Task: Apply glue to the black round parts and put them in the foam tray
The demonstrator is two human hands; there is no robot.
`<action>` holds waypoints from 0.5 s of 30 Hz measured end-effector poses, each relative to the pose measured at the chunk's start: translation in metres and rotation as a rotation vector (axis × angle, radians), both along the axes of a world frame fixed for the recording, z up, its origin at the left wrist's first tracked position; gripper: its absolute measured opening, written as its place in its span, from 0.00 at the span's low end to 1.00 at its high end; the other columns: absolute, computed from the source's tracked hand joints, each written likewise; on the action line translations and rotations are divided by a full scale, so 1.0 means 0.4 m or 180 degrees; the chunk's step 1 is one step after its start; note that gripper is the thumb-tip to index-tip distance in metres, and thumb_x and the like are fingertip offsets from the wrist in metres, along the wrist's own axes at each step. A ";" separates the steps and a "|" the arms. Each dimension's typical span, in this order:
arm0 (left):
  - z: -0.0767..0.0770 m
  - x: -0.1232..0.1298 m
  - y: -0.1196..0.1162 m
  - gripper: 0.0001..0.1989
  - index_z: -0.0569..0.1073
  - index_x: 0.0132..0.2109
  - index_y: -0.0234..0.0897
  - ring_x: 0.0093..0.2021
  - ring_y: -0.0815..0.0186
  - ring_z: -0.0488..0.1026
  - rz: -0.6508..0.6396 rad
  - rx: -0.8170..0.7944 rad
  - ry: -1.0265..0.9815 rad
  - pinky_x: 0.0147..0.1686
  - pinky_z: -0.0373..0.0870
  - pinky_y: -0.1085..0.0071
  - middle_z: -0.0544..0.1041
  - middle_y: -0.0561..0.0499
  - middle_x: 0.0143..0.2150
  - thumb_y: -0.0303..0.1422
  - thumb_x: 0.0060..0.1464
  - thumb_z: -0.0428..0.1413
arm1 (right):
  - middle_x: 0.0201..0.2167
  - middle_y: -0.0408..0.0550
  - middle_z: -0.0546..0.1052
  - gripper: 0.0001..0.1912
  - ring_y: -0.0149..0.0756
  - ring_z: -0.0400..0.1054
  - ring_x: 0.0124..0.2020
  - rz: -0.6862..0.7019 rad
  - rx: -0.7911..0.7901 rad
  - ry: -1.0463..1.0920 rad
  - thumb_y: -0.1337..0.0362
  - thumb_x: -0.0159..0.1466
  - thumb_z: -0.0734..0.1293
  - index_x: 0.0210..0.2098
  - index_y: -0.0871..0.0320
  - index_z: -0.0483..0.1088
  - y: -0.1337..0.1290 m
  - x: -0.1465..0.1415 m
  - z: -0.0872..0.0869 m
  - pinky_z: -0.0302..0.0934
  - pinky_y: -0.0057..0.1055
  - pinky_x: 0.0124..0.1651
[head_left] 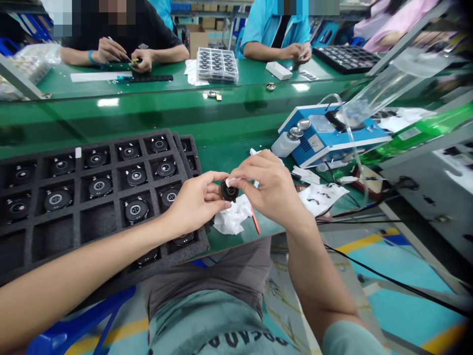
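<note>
Left hand [195, 201] pinching the round black watch case [230, 192] by its rim; right hand [268, 185] pinching a small white scrap [228, 182] against it, likely wiping. Next calls for a steady rim grip. Below the fingers, crumpled white tissue [232, 219]; leftward, a black foam tray [96, 224].

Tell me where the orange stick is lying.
In the head view, the orange stick lies on the green bench near its front edge, right beside the crumpled white tissue and below the right hand.
</note>
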State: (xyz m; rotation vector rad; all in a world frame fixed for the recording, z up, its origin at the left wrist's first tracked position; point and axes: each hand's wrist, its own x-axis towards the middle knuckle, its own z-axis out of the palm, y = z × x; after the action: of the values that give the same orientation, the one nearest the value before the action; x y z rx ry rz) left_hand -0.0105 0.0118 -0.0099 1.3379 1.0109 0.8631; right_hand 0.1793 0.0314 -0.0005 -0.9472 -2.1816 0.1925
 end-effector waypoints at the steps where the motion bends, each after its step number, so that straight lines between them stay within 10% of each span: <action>1: 0.002 0.001 0.001 0.25 0.73 0.53 0.34 0.30 0.66 0.78 0.0010 -0.0022 0.0027 0.33 0.74 0.69 0.81 0.52 0.31 0.24 0.46 0.66 | 0.34 0.46 0.81 0.07 0.41 0.67 0.36 -0.0024 0.0004 0.0010 0.66 0.68 0.69 0.34 0.52 0.79 0.000 0.001 -0.001 0.61 0.43 0.42; 15: 0.016 0.002 0.001 0.27 0.73 0.54 0.33 0.32 0.64 0.81 0.0057 -0.0083 0.0173 0.36 0.76 0.67 0.83 0.50 0.34 0.25 0.45 0.68 | 0.33 0.46 0.79 0.08 0.39 0.65 0.36 0.0028 -0.0155 -0.0067 0.66 0.69 0.67 0.33 0.55 0.76 -0.002 0.002 -0.003 0.59 0.40 0.41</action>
State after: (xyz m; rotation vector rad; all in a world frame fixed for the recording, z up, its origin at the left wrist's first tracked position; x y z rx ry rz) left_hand -0.0095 0.0122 -0.0035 1.3383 1.0744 0.8281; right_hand 0.1800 0.0306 -0.0019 -0.9708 -2.2096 0.2418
